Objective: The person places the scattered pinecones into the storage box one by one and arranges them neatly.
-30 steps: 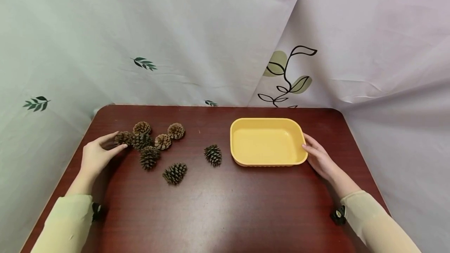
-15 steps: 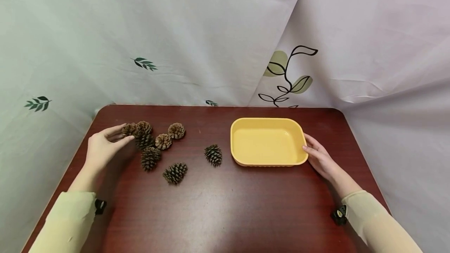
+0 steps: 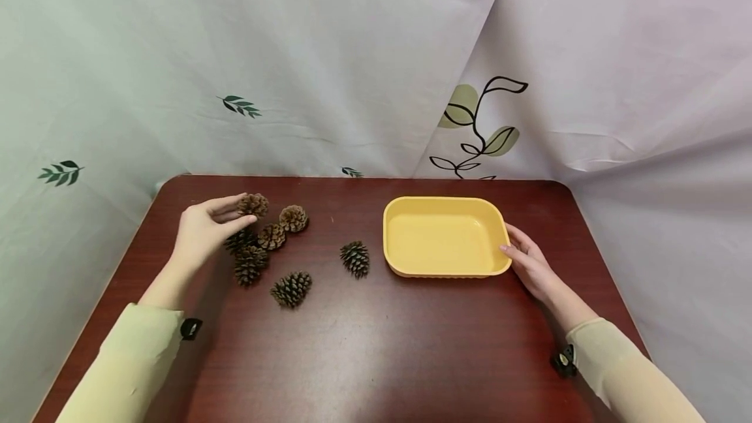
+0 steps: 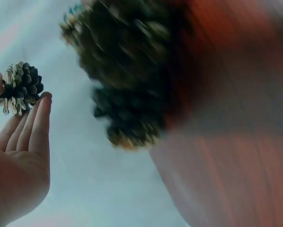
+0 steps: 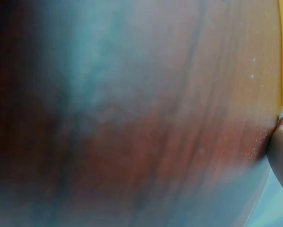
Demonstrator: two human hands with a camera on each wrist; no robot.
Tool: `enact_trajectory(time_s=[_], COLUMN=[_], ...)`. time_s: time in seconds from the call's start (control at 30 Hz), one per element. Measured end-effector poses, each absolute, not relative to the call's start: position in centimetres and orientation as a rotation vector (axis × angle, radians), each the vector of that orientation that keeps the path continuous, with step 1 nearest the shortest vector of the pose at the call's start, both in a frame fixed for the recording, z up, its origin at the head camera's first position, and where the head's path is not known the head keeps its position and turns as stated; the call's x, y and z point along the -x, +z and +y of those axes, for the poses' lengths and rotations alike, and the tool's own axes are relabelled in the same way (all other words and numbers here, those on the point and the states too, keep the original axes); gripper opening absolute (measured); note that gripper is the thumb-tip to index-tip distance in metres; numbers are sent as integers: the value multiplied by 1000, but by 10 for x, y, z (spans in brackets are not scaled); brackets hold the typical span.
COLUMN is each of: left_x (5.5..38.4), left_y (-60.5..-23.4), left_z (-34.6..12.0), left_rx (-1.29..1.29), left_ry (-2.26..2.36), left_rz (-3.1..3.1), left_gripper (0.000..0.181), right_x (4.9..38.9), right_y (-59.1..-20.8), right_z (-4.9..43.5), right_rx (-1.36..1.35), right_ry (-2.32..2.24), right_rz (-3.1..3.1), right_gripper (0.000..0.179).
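Note:
My left hand (image 3: pixel 202 230) pinches a brown pine cone (image 3: pixel 253 205) between thumb and fingertips, above the cluster at the table's left. In the left wrist view the held pine cone (image 4: pixel 22 87) shows past the fingers, and blurred dark cones (image 4: pixel 127 42) lie nearer the camera. Two dark pine cones (image 3: pixel 250 265) sit just below this hand, which partly covers one of them. My right hand (image 3: pixel 531 266) holds the right end of a yellow rectangular plastic basin (image 3: pixel 446 275), thumb at its rim and fingers along the outer wall. Nothing lies inside the basin.
Two brown pine cones (image 3: pixel 294 219) lie right of the left hand. Farther toward the middle are two greenish ones (image 3: pixel 292 289) (image 3: pixel 355 259). The dark red table (image 3: pixel 376 351) meets a leaf-printed white cloth (image 3: pixel 352 70) at its back and sides.
My left hand has moved right and slightly away from me, carrying the pine cone from the cluster's left end across its top. The right hand and basin stay practically in place.

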State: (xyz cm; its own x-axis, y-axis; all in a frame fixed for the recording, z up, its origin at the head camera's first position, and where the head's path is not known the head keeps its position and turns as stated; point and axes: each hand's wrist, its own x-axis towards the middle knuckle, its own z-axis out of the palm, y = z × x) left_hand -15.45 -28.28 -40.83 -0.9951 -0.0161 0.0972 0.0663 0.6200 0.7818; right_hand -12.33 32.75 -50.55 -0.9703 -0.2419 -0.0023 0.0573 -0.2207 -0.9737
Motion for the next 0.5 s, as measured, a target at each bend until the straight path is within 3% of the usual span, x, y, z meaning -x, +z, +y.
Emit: enact_trajectory(time_s=[0.5], left_x=[170], left_y=[-395], left_z=[-207], left_rx=[248], left_ry=[-1432], left_rz=[-2848], left_gripper=[52], right_x=[123], right_y=[-507], right_z=[325], right_rx=[198], right_ry=[-2306], right_rz=[1856], right_gripper=[42])
